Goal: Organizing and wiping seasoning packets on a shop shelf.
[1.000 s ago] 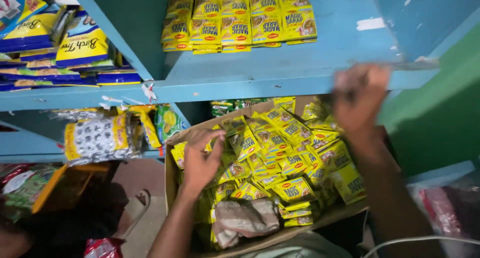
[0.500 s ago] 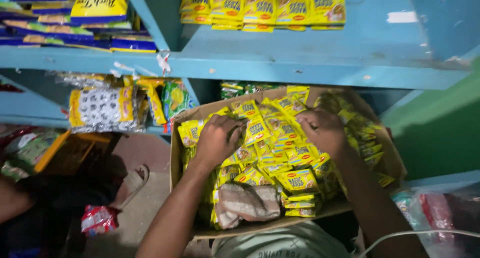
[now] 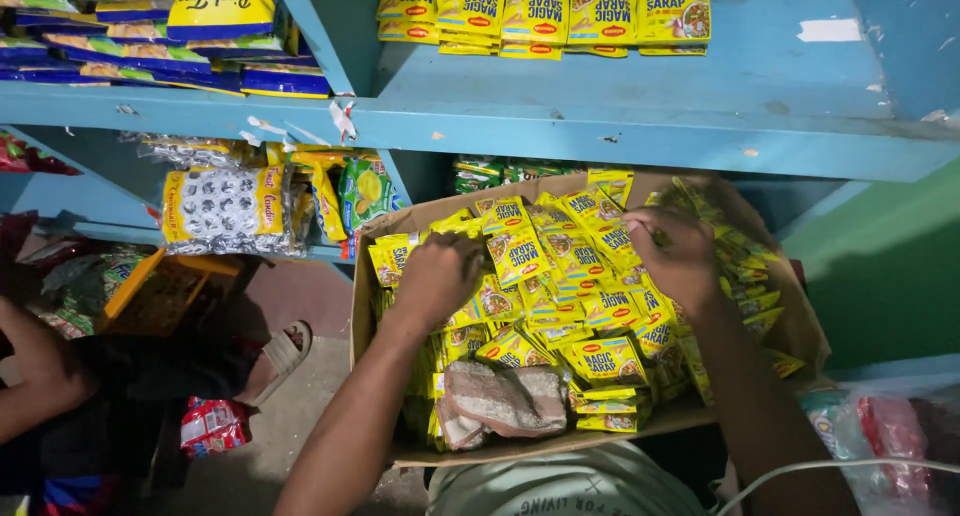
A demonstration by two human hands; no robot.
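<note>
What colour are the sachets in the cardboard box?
Mostly yellow sachets, seen in the head view, filling the cardboard box.

— What kind of place is this?

— A small shop, I think. Above both hands is a blue painted wooden shelf (image 3: 640, 126), and on it lie rows of yellow sachets (image 3: 545, 11), many of the same kind.

— Only that shows it?

— No. Under the hands is an open cardboard box (image 3: 400, 226) full of the same sachets (stock, not home use). To the left of the left hand (image 3: 440, 276) hang packets in clear plastic (image 3: 225, 208), and further up lie blue and yellow pouches (image 3: 220, 11).
</note>
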